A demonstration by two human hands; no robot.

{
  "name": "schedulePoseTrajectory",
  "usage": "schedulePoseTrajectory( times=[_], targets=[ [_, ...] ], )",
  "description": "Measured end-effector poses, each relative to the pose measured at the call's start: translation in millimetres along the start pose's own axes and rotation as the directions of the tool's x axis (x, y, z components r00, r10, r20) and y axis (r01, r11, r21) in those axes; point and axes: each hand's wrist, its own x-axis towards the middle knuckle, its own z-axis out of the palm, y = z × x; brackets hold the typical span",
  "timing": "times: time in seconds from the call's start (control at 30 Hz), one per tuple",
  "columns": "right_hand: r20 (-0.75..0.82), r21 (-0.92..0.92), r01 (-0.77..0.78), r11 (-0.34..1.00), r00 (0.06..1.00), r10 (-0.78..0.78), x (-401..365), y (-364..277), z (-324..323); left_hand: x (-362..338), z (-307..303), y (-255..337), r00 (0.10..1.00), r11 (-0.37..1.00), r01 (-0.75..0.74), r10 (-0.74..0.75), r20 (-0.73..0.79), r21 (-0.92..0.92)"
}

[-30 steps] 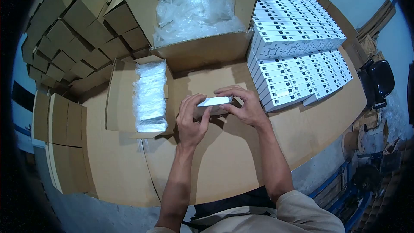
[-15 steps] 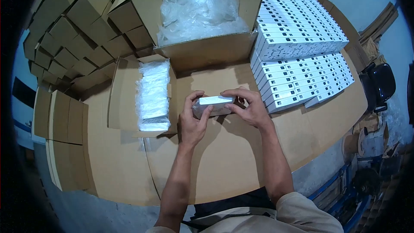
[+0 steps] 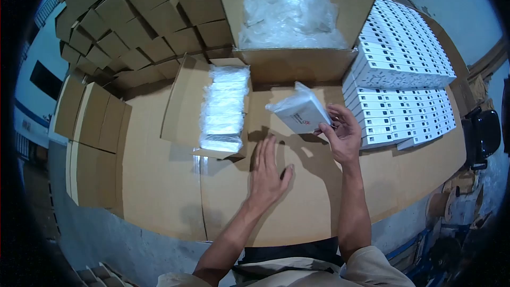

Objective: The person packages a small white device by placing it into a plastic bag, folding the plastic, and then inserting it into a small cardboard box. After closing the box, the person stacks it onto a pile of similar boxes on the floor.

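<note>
My right hand (image 3: 342,133) grips the right end of a small white box in a clear plastic bag (image 3: 302,112), with dark and red print on its face. The bag's loose end points up and left. Fingers outstretched, my left hand (image 3: 270,174) holds nothing and is over the cardboard table top, below and left of the bagged box. To its upper left stands an open carton (image 3: 179,103) with a row of white bagged boxes (image 3: 226,109) packed in it.
A large carton (image 3: 297,66) of clear plastic bags (image 3: 289,13) stands at the back. Stacked white boxes (image 3: 404,74) fill the right side. Brown cartons (image 3: 133,26) are piled at back left, more cartons (image 3: 95,143) at the left edge. A black chair (image 3: 481,133) is beyond the right edge.
Both hands held the bagged box before. My left hand has let go and opened; my right hand now holds the box alone, turned so its printed face shows. The view has shifted left.
</note>
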Motion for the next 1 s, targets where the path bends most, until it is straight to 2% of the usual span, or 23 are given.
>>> schedulePoseTrajectory(
  times=[0.03,0.23,0.47,0.67,0.77,0.87,1.0],
  targets=[
    [-0.004,0.033,0.017,0.999,1.000,-0.017,-1,-2,6,-8,-4,1,0.999,0.994,-0.029,0.026,0.031,0.101],
    [0.064,0.158,0.096,0.983,0.992,-0.107,-5,-5,64,-55,-30,15,0.976,0.941,-0.026,-0.049,0.212,0.336],
    [0.230,0.185,0.076,0.980,0.966,-0.119,-4,-11,116,-102,-49,21,0.952,0.916,0.021,-0.141,0.273,0.402],
    [0.274,-0.039,0.128,0.991,0.955,-0.112,-2,-4,118,-114,-54,22,0.952,0.922,0.035,-0.149,0.268,0.386],
    [0.288,-0.140,0.237,0.962,0.939,-0.189,1,-9,120,-112,-55,22,0.952,0.922,0.032,-0.146,0.271,0.386],
    [0.411,-0.273,0.498,0.823,0.834,-0.368,7,-14,121,-113,-55,21,0.952,0.921,0.029,-0.144,0.272,0.389],
    [0.552,-0.413,0.581,0.701,0.772,-0.315,7,-28,125,-111,-56,22,0.949,0.924,0.031,-0.147,0.278,0.382]
  ],
)
